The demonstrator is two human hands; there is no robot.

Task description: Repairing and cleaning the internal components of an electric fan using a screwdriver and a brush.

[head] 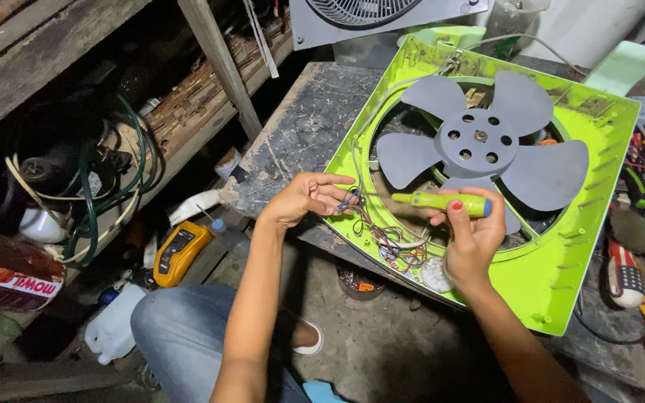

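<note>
The lime-green fan housing (561, 246) lies face-down on the workbench (300, 134), grey blade (481, 142) fitted. Loose wires (386, 235) remain unconnected. The left hand (304, 198) pinches the wire ends; the right hand (472, 239) grips a yellow-green screwdriver (438, 201). A yellow multimeter (181, 252) lies below.

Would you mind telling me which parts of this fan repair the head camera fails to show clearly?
- Screwdriver: the tip is lost among the wires, too small to tell what it touches.
- Left hand: its fingertips pinch something at the wires, too small to identify.
- Right hand: it covers part of the screwdriver handle and the fan housing beneath.
- Second fan: cut off by the top edge.
</note>
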